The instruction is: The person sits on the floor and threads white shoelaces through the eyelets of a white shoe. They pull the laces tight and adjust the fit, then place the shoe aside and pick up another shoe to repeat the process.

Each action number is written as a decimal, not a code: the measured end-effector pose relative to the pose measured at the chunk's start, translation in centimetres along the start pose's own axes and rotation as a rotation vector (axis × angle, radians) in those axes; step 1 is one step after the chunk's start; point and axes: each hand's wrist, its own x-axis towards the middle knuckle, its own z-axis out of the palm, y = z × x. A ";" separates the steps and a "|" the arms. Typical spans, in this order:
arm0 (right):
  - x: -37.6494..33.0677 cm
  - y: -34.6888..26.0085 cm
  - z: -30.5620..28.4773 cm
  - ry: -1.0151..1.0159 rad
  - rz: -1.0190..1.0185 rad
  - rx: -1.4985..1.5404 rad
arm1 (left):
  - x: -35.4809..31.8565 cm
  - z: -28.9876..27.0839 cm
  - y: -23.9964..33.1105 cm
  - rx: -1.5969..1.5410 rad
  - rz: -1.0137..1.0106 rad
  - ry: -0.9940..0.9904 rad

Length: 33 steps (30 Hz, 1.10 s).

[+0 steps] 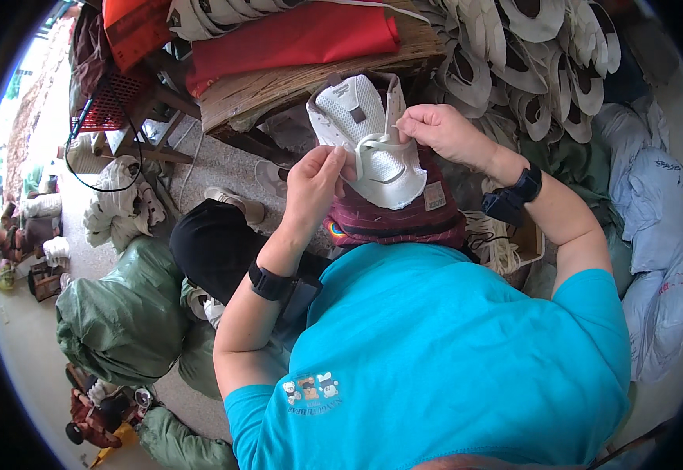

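A white shoe upper (394,189) with a perforated tongue is held over my lap, its toe end toward me. A pale shoelace (378,143) loops across its eyelet rows. At the upper's left edge, my left hand (316,176) is closed, thumb and fingers pinching the material beside the lace. My right hand (445,135) pinches at the right eyelet edge, where the lace runs; its fingertips partly hide what they grip. Beneath the upper lies a maroon striped cloth (434,222) on my lap.
Ahead stands a wooden bench (236,100) with red fabric (298,48) on it. Many shoe uppers (533,59) hang in bunches at the far right. Green sacks (126,305) sit at left, white sacks (658,211) at right. Laces fill a box (531,241) by my right side.
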 end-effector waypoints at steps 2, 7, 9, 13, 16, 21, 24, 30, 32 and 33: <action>0.3 -0.2 -0.1 0.008 -0.010 -0.076 | 0.0 0.0 -0.1 0.022 -0.014 0.006; 0.3 -2.7 0.6 0.185 -0.474 -0.941 | 0.0 0.4 1.0 0.108 -0.053 0.073; 0.6 -2.9 0.8 0.150 -0.489 -0.989 | 0.3 0.2 1.2 0.164 -0.031 0.059; 1.3 -3.7 0.4 0.058 -0.451 -1.039 | 1.4 -0.6 0.8 0.349 0.032 0.065; 1.8 -3.9 0.4 -0.028 -0.444 -1.172 | 1.7 -0.2 2.3 0.767 0.124 0.130; 2.0 -7.0 -0.9 -0.092 -0.582 -1.294 | 1.8 0.3 5.0 1.212 0.352 0.030; 2.4 -7.5 -1.7 -0.117 -0.646 -1.183 | 1.7 -0.5 7.8 1.308 0.576 -0.041; 4.4 -7.6 -2.8 -0.385 -0.507 -1.112 | 3.3 -2.5 8.6 1.224 0.690 -0.273; 4.3 -7.0 -3.3 -0.397 -0.537 -1.091 | 3.5 -3.0 8.2 1.222 0.687 -0.243; 4.3 -6.4 -3.4 -0.344 -0.610 -1.078 | 3.6 -3.1 7.8 1.219 0.687 -0.231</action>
